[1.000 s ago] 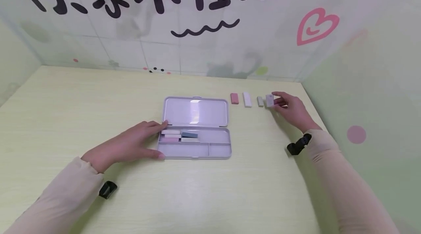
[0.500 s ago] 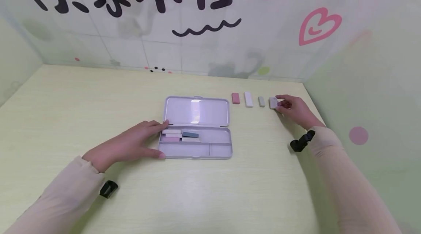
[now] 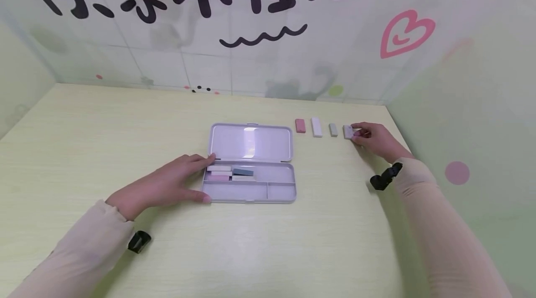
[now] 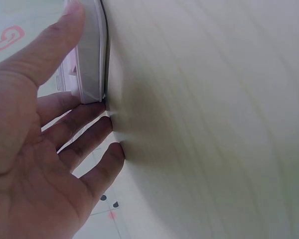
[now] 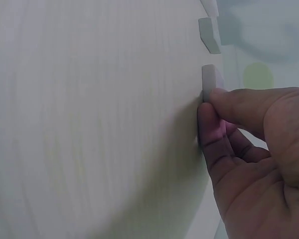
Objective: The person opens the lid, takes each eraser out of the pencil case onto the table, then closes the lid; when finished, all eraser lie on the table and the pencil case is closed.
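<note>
We see the left hand (image 3: pixel 163 184), fingers spread, touching the left end of the open case (image 3: pixel 234 192). Right of the case, the right hand (image 3: pixel 374 139) pinches a pale block (image 3: pixel 347 132); three other blocks (image 3: pixel 316 127) lie nearer the case. More blocks (image 3: pixel 243 172) sit inside the case, toward its left end.

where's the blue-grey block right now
In the head view, the blue-grey block lies left of centre in the far compartment of the open case, just behind a white block.

Near tabletop (image 3: pixel 251 247) gives passage; case (image 3: pixel 234 191) and wall (image 3: pixel 251 70) block beyond.
</note>
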A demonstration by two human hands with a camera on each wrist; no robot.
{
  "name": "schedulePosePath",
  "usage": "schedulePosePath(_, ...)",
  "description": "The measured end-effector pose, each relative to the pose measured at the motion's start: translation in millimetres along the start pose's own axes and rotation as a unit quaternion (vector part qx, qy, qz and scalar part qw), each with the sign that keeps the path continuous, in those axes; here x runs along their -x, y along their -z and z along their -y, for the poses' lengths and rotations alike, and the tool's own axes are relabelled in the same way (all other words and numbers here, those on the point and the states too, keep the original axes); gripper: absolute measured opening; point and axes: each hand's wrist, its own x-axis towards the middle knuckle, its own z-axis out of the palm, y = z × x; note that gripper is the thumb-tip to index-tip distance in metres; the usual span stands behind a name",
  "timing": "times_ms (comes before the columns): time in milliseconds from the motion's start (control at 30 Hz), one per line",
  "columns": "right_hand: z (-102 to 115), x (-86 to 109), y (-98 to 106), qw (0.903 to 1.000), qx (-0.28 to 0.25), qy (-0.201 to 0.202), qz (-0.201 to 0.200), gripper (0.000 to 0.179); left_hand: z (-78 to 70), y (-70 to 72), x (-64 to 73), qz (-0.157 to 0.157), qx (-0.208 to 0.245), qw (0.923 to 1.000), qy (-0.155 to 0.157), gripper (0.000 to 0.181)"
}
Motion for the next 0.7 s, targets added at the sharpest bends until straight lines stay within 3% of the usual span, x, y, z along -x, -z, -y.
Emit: schedulePosePath(700,5.8,4.0,-1.1,0.9999,0.007,-0.005,0.007,0.049,0.1,0.9,1.6,0.000,0.002,1.0000,-0.002,0.098)
